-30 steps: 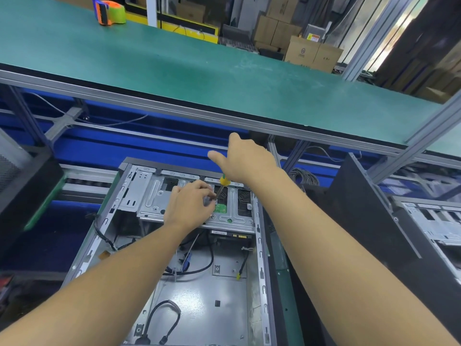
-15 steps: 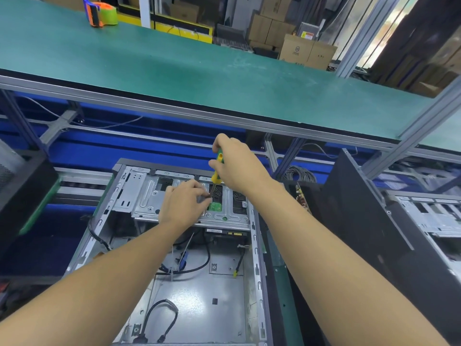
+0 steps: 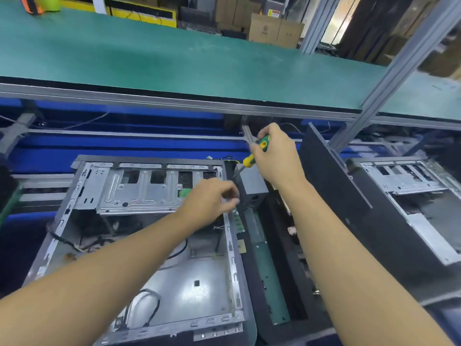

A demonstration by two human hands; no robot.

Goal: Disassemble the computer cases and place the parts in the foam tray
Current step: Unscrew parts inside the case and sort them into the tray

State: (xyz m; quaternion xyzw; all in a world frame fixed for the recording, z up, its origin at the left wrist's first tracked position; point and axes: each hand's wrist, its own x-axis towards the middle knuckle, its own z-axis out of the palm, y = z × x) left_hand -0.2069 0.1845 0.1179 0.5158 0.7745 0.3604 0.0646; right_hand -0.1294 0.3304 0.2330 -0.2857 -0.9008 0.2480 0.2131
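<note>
Lying open at 8 o'clock, the computer case has the left hand at its right wall, grip curled but too blurred to tell around what, while the right hand at 1 o'clock clasps the screwdriver held clear, likely leaving room toward the foam tray at 4 o'clock.

One opened grey sheet-metal computer case at centre and a second case at right made two. One long green-topped workbench ran above them. Also on view were two bare hands, a left hand and a right hand, one green-and-yellow-handled screwdriver, one black foam tray and one orange-and-green tape dispenser.
</note>
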